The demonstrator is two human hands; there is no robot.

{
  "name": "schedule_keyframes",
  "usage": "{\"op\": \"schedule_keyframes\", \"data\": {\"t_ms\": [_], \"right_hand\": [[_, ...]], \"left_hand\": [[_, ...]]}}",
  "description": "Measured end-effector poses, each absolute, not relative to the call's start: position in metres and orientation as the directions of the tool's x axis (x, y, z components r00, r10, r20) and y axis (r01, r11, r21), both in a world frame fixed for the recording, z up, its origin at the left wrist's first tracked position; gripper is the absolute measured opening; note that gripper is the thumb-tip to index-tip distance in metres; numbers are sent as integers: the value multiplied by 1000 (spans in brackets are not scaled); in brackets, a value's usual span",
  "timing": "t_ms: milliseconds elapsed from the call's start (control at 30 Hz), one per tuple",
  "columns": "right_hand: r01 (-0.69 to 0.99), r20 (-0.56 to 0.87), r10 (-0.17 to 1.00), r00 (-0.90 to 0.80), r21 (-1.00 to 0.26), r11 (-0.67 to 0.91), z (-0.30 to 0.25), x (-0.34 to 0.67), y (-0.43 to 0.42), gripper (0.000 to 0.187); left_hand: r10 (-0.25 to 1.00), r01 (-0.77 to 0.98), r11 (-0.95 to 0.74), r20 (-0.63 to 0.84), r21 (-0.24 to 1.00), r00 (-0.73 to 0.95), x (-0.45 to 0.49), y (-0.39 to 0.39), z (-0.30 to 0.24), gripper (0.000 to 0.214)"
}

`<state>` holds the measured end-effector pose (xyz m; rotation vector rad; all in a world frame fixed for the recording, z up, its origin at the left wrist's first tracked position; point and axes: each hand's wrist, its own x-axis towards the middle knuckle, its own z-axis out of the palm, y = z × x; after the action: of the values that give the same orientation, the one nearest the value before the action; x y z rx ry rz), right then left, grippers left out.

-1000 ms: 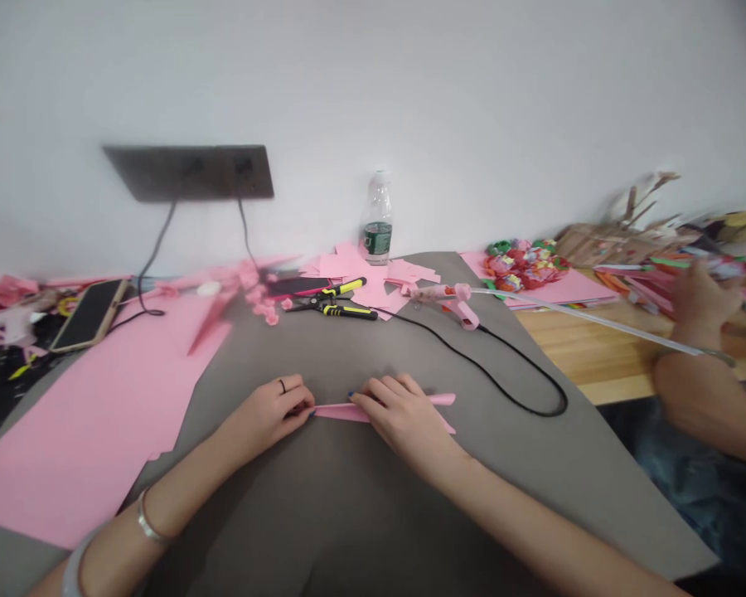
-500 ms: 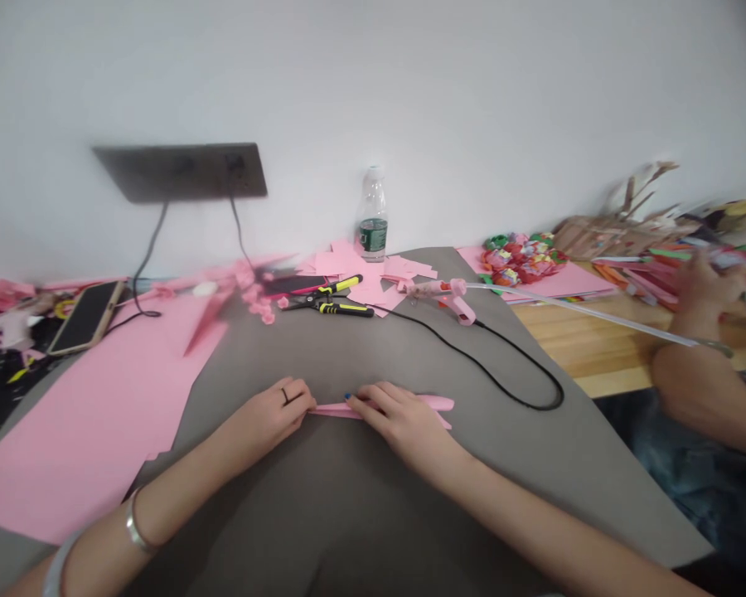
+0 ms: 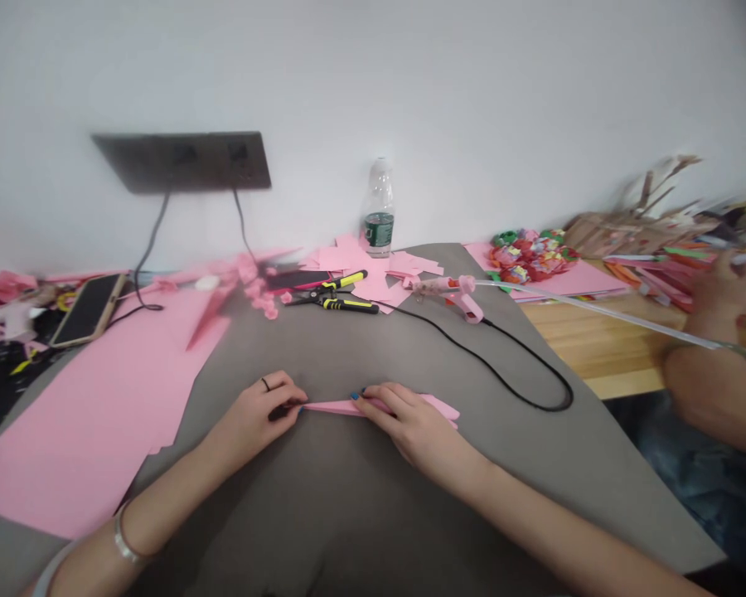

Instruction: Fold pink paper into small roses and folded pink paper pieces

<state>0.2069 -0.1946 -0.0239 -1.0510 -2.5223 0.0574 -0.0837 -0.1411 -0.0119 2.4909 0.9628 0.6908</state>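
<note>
A narrow strip of folded pink paper [image 3: 332, 408] lies across the grey board in front of me, pointed at its left end and wider on the right. My left hand [image 3: 270, 410] pinches the pointed tip between thumb and fingers. My right hand [image 3: 404, 419] grips the middle of the strip, thumb on the near side and fingers over the top. The wider right end [image 3: 444, 408] sticks out past my right hand, with its edges spread apart. The part under my right palm is hidden.
Pliers [image 3: 341, 298] with yellow-black handles and a pink glue gun [image 3: 463, 297] with a looping cord lie beyond my hands. A bottle [image 3: 380, 211] stands by the wall. Large pink sheets [image 3: 99, 423] and a phone [image 3: 90, 309] are left. A co-worker's arm [image 3: 718, 365] is at right.
My left hand has shifted slightly left, its fingers now more curled, and more of the strip shows between my hands. The whole view has also shifted a little.
</note>
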Motion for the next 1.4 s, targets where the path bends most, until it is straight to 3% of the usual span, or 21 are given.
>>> {"op": "schedule_keyframes", "data": {"t_ms": [200, 333, 467, 600, 767, 933, 1100, 1267, 1400], "right_hand": [[666, 340, 669, -661, -144, 732, -21, 208, -194, 37], [655, 317, 648, -693, -99, 749, -23, 210, -198, 39], [677, 232, 679, -697, -102, 729, -27, 211, -204, 46], [693, 98, 710, -698, -160, 703, -27, 215, -205, 58], [679, -23, 692, -722, -216, 701, -25, 219, -202, 75], [687, -44, 698, -715, -229, 689, -24, 217, -203, 78], [683, -94, 686, -721, -258, 683, -18, 217, -202, 79], [661, -60, 673, -737, -272, 700, -19, 220, -201, 79], [645, -50, 659, -750, -272, 714, -20, 223, -200, 78]], "left_hand": [[424, 404, -905, 381, 137, 821, -92, -139, -16, 22], [334, 335, -941, 344, 58, 878, -97, -135, -11, 21], [338, 383, -920, 330, -82, 881, -103, -141, -6, 26], [493, 561, -797, 296, -224, 818, -103, -163, -8, 41], [684, 728, -658, 253, -191, 684, -95, -189, -17, 48], [764, 781, -623, 179, -44, 620, -108, -192, -25, 65], [746, 758, -649, 245, 59, 619, -123, -182, -28, 48], [619, 644, -765, 286, 8, 732, -127, -175, -26, 50], [637, 669, -743, 279, -26, 718, -126, -177, -26, 53]]}}
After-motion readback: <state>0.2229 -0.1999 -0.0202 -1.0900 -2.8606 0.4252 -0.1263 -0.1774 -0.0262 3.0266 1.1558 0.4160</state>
